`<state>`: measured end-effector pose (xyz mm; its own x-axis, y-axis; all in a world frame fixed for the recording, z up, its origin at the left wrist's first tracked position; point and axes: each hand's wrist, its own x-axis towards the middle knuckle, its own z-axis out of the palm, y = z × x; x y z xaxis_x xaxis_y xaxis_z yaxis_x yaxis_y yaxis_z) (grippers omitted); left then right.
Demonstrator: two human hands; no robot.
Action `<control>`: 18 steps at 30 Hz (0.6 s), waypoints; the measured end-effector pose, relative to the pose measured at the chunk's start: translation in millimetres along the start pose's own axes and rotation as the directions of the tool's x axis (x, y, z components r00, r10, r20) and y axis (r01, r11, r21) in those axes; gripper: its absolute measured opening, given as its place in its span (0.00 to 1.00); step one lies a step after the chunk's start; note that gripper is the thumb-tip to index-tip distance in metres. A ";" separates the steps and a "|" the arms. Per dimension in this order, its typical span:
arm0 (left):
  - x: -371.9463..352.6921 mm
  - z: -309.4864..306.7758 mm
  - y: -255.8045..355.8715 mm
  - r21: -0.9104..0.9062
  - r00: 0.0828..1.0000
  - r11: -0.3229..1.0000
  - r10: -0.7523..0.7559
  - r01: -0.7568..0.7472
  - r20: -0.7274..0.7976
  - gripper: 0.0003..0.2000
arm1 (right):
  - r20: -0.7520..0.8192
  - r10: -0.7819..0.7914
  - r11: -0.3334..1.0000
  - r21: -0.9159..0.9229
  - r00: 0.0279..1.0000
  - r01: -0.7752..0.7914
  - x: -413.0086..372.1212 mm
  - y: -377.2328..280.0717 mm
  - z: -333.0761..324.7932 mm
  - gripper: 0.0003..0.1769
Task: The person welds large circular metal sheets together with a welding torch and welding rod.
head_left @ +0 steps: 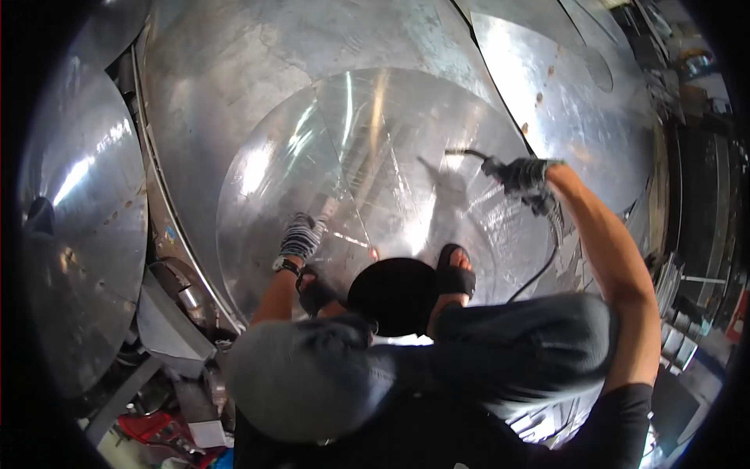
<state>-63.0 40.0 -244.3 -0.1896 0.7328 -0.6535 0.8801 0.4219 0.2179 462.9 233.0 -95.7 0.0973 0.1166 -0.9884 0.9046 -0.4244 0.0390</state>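
My right hand (523,178), in a dark grey glove, is closed around a welding torch (470,152). The torch's curved neck points left over a large round metal disc (273,180), and its cable (537,273) curves down past my right knee. In a striped glove, my left hand (303,236) lies on the left part of the disc with its fingers stretched forward. A straight seam line (341,168) crosses the disc near that hand. Between my sandalled feet a black rounded object (393,293) hides part of the disc.
Under the disc is a larger metal sheet (203,62). Another curved sheet (86,234) stands at the left, and more sheet metal (578,102) lies at the upper right. Metal parts and a red item (148,426) fill the lower left. A cluttered rack (695,187) stands at the right.
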 end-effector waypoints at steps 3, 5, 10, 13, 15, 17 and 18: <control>3.3 50.3 -82.6 -0.302 0.994 0.948 -0.087 0.103 0.066 0.37 | -0.094 -0.263 0.903 -0.375 0.960 0.211 20.1 19.3 -26.5 0.15; -2.0 57.0 -135.4 -0.335 0.993 0.942 -0.037 -0.004 -0.115 0.30 | -0.222 -0.362 0.836 -0.506 0.905 0.210 11.5 16.1 -29.0 0.20; 59.5 -7.5 -81.9 -0.255 0.987 0.955 0.134 -0.152 -0.085 0.29 | -0.274 -0.379 0.879 -0.406 0.884 0.251 -17.5 34.3 4.5 0.23; 44.0 -32.5 -66.5 -0.279 0.985 0.945 0.153 -0.168 -0.077 0.28 | -0.262 -0.285 0.947 0.076 0.922 0.314 -15.2 60.2 55.3 0.23; 7.0 -40.9 -64.9 -0.315 0.991 0.940 0.119 -0.134 -0.068 0.27 | -0.278 -0.343 0.892 0.202 0.897 0.404 13.4 89.5 97.8 0.24; -19.5 -58.0 -61.0 -0.340 0.994 0.934 0.087 -0.107 -0.073 0.27 | -0.347 -0.330 0.852 0.291 0.878 0.435 33.0 105.5 140.9 0.26; -38.3 -64.2 -63.3 -0.350 0.996 0.933 0.062 -0.081 -0.066 0.26 | -0.384 -0.291 0.827 0.359 0.876 0.433 54.7 116.0 169.7 0.26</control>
<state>-139.4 19.4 -186.5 -0.1629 0.7910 -0.5897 0.6845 0.5211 0.5099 502.8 37.8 -170.1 -0.0190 0.5707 -0.8209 0.6411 -0.6231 -0.4481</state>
